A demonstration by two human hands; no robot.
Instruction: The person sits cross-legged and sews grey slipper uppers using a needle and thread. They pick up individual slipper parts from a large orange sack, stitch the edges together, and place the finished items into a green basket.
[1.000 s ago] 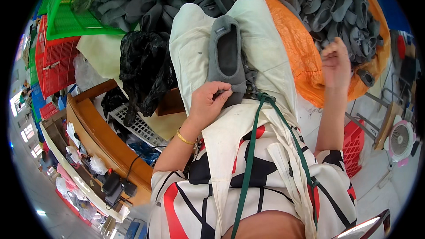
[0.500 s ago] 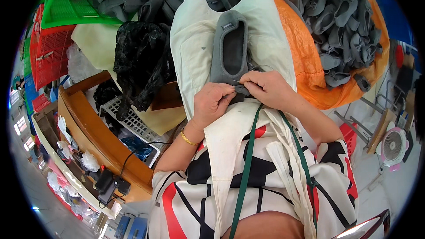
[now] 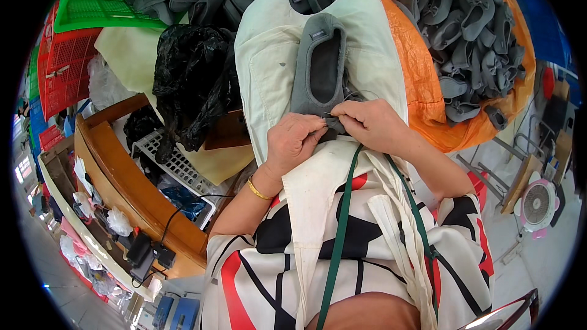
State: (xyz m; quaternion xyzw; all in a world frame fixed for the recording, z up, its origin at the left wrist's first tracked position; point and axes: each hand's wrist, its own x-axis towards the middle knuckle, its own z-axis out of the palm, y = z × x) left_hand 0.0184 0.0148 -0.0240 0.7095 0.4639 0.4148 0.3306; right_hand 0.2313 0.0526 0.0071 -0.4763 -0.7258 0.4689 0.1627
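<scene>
My left hand point(image 3: 295, 142) and right hand point(image 3: 369, 123) meet at the heel of a grey slipper point(image 3: 319, 66) lying lengthwise on my lap, toe pointing away from me, on the pale cream apron point(image 3: 269, 55) over my knees. The fingers of both hands are pinched closed on the dark heel end of the slipper, thumbs and forefingers nearly touching each other. A thin thread point(image 3: 361, 93) loops up from beside my right fingers. A gold bangle point(image 3: 257, 190) sits on my left wrist, and a green strap point(image 3: 340, 232) runs down my front over a black, white and red patterned top. To my right an orange sack point(image 3: 422, 67) holds a heap of grey slippers point(image 3: 471, 24), more of them piled ahead of my knees beside a green crate point(image 3: 92, 21) and a red crate point(image 3: 58, 73). A black plastic bag point(image 3: 189, 79) slumps to my left above a wooden surface point(image 3: 116, 165), and a small fan point(image 3: 538, 205) stands on the floor at far right
</scene>
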